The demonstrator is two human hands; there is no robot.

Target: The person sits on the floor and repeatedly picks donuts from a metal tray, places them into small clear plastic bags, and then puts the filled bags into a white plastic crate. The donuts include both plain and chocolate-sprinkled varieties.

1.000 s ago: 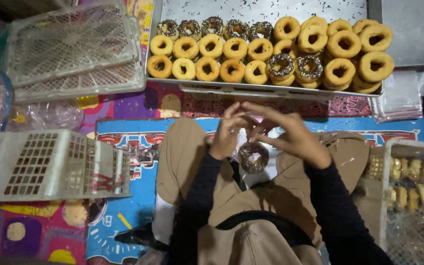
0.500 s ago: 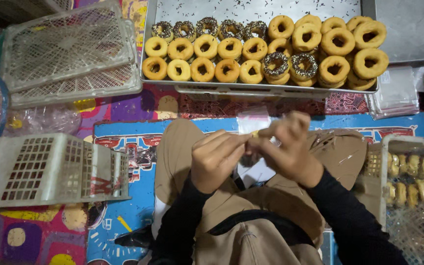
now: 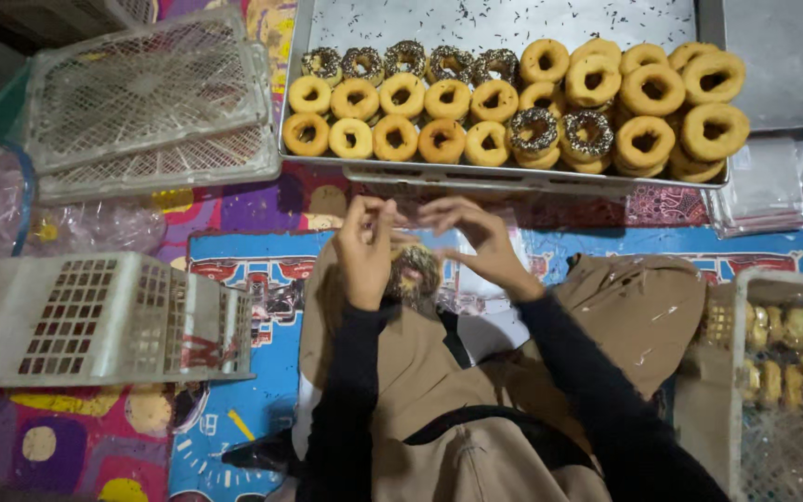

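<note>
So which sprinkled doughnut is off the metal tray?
The chocolate-sprinkled ring doughnut held between both hands, over the lap; every other sprinkled one sits on the metal tray.

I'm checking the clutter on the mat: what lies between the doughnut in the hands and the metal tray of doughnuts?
In the head view, only patterned mat separates the sprinkled doughnut from the metal tray.

Left hand (image 3: 364, 253) and right hand (image 3: 472, 244) meeting above the lap, fingers curling, pinching together, dark-sleeved forearms converging.
</note>
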